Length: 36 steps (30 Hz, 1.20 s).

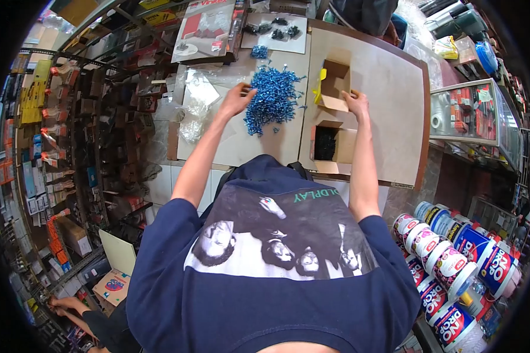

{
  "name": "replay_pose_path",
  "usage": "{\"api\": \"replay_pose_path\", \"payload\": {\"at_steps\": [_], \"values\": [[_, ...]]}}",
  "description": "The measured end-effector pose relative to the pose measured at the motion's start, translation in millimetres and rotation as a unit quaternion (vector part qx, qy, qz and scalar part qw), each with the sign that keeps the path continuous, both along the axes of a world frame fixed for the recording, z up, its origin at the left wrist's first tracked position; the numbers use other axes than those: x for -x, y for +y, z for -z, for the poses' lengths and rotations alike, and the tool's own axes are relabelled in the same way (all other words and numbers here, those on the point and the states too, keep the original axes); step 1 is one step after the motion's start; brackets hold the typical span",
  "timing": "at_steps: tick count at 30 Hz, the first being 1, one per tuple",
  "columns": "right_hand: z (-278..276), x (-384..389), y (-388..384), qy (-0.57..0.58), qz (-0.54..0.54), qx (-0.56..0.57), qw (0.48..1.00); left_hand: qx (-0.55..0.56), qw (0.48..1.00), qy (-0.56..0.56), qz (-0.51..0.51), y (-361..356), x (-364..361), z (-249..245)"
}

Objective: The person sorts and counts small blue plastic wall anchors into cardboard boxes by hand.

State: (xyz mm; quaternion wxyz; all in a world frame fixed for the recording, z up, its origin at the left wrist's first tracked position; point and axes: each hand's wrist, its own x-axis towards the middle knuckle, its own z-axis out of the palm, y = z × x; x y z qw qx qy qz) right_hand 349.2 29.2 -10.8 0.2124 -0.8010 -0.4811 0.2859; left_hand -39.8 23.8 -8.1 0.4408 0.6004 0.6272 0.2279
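Note:
A heap of small shiny blue pieces, which look like screws or fittings (274, 97), is spread on the table. My left hand (237, 100) is at the heap's left edge, fingers apart and reaching to the pieces; no held piece shows. My right hand (357, 105) grips the right side of an open cardboard box (334, 103) by its edge. That box lies with its opening showing and has a yellow strip (320, 82) at its left. Just nearer to me stands a second open cardboard box (345, 146) with dark contents (324, 143).
Clear plastic bags (195, 120) lie left of the heap. Behind are a Vinkex box (205, 29) and a white board (294, 44) with small black parts. Another person (359, 13) is at the far edge, and another's arms (70, 309) show lower left. Paint buckets (453, 265) stand right.

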Motion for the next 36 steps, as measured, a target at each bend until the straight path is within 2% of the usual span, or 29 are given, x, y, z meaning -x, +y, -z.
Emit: {"api": "replay_pose_path", "payload": {"at_steps": [2, 4, 6, 8, 9, 11, 13, 15, 16, 18, 19, 21, 24, 28, 30, 32, 34, 36], "values": [[2.5, -8.4, 0.8, -0.018, 0.027, -0.001, 0.999, 0.010, 1.000, 0.009, -0.010, -10.5, 18.7, 8.5], [6.3, -2.9, 6.6, -0.047, 0.072, -0.007, 0.996, -0.002, 0.996, 0.090, -0.023, -25.9, 34.1, 6.7], [-14.8, 14.1, 0.7, -0.046, 0.077, -0.052, 0.995, 0.001, 0.995, 0.091, -0.039, -34.2, 43.7, 6.4], [-34.2, 34.1, -8.0, -0.033, 0.089, -0.256, 0.962, -0.002, 0.996, 0.091, -0.019, -39.2, 53.3, 15.0], [-55.6, 57.7, -17.1, 0.013, 0.080, -0.309, 0.948, -0.002, 0.996, 0.091, -0.010, -40.6, 57.2, 21.3], [-74.9, 93.6, -39.2, 0.133, 0.019, -0.278, 0.951, 0.014, 0.995, 0.101, 0.007, -41.2, 56.5, 16.8], [-35.5, 117.4, -56.2, 0.235, -0.065, -0.189, 0.951, 0.040, 0.993, 0.107, 0.041, -41.3, 53.5, 8.9], [-19.5, 144.0, -80.1, 0.181, -0.122, -0.159, 0.963, 0.044, 0.992, 0.096, 0.066, -37.9, 56.2, 16.3], [-0.2, 151.0, -88.0, 0.204, -0.109, -0.128, 0.964, 0.050, 0.992, 0.083, 0.080, -35.7, 56.1, 19.2], [25.4, 157.4, -95.6, 0.112, -0.106, -0.131, 0.979, 0.072, 0.991, 0.071, 0.092, -31.7, 57.5, 18.8], [28.1, 160.6, -94.4, 0.108, -0.105, -0.133, 0.980, 0.037, 0.988, 0.088, 0.125, -31.2, 59.7, 23.8], [34.4, 167.6, -90.5, -0.009, -0.090, -0.133, 0.987, -0.003, 0.979, 0.097, 0.177, -31.4, 64.1, 34.6], [54.3, 170.7, -74.8, 0.043, -0.103, -0.152, 0.982, 0.024, 0.976, 0.060, 0.206, -36.6, 65.1, 32.5], [67.5, 184.1, -63.7, 0.075, -0.105, -0.065, 0.990, 0.052, 0.967, 0.057, 0.244, -40.0, 66.5, 35.0], [81.7, 196.0, -63.4, 0.089, -0.105, -0.084, 0.987, 0.047, 0.967, 0.039, 0.249, -42.0, 66.2, 31.5], [83.0, 212.5, -65.3, 0.086, -0.097, -0.104, 0.986, 0.121, 0.931, -0.022, 0.345, -42.1, 63.3, 30.0], [83.4, 221.1, -76.4, 0.112, -0.078, -0.094, 0.986, 0.178, 0.905, -0.033, 0.386, -55.7, 54.2, 25.5], [88.8, 222.6, -74.6, 0.082, -0.084, -0.105, 0.988, 0.216, 0.889, -0.043, 0.401, -60.1, 39.1, 22.5]]}}
